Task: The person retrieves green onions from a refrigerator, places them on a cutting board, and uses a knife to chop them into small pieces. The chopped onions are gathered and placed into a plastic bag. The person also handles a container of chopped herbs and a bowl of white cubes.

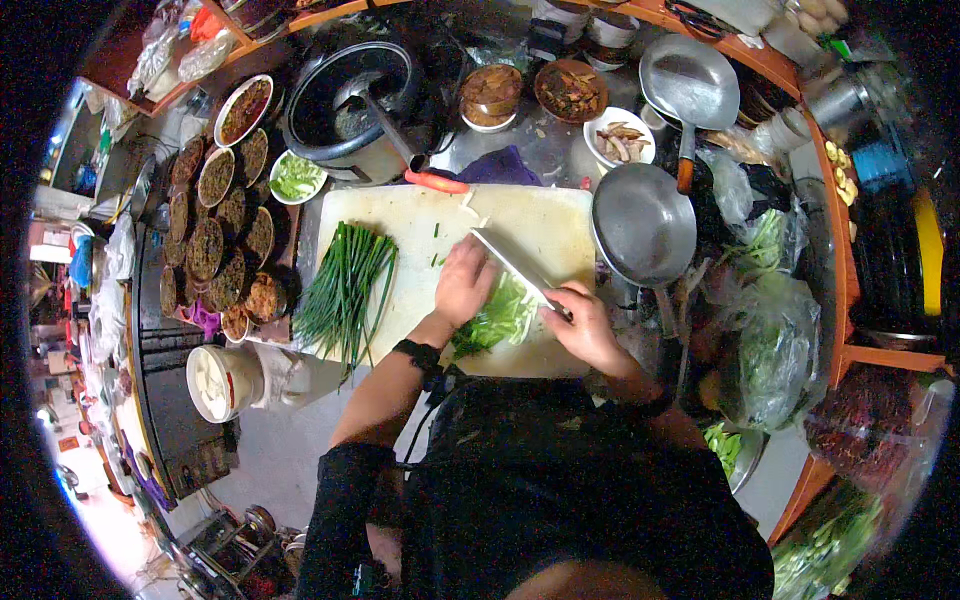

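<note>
A broad kitchen knife [510, 262] is gripped by the handle in my right hand [579, 321], its blade slanting up and left over a white cutting board [555, 214]. My left hand [465, 281] rests at the blade's left side, fingertips near its far end; what lies under the fingers is hidden. Chopped green leaves with pale strips [499, 315] lie below the blade, between my hands. A bundle of long green chives or scallions [349, 277] lies on the board's left side, overhanging its front edge. A few small green bits [436, 230] are scattered near the middle.
A large pot [300, 146] with a ladle [386, 124] stands behind the board. Bowls of seasonings [217, 177] crowd the left. Two metal pans [643, 225] [690, 79] sit at the right, beside bagged greens [776, 345]. A white bucket [251, 379] stands at lower left.
</note>
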Action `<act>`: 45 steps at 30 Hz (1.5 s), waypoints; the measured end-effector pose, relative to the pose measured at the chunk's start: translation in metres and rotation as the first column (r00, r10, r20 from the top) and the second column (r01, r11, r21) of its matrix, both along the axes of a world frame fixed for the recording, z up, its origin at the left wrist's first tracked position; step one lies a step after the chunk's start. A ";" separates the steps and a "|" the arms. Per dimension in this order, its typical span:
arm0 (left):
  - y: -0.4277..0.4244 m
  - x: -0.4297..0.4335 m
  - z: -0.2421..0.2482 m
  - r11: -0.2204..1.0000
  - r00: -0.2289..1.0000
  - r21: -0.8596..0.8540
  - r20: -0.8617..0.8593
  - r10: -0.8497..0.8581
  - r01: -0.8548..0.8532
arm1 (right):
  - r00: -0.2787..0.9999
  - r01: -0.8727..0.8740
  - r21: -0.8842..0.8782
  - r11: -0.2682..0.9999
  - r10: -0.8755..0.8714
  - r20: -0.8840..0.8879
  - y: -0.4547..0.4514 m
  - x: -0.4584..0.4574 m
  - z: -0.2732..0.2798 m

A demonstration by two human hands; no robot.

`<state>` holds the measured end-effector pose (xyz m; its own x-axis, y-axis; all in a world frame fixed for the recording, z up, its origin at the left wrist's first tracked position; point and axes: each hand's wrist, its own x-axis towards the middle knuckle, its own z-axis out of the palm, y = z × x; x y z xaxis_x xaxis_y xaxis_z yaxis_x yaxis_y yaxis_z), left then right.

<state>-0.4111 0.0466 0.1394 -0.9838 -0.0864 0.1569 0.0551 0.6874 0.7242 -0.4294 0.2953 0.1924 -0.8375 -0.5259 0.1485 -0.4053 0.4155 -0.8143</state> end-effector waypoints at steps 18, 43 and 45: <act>-0.011 -0.006 0.026 0.949 0.976 -0.238 0.119 -0.184 0.207 | 0.955 0.279 0.137 0.950 -0.259 -0.148 0.033 0.002 -0.002; -0.119 0.576 0.029 0.712 0.624 -0.203 0.364 0.692 -0.672 | 0.750 -0.546 0.312 0.777 0.620 -0.231 -0.242 0.265 0.031; -0.109 0.686 0.024 0.563 0.376 -0.327 0.486 0.789 -0.759 | 0.569 -0.750 0.325 0.576 0.812 -0.127 -0.291 0.343 0.024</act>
<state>0.2745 -0.0625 0.1630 -0.3880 -0.8635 -0.3224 -0.8859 0.2528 0.3890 -0.0861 0.0043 0.2160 -0.0320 -0.9967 0.0748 -0.8168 -0.0171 -0.5766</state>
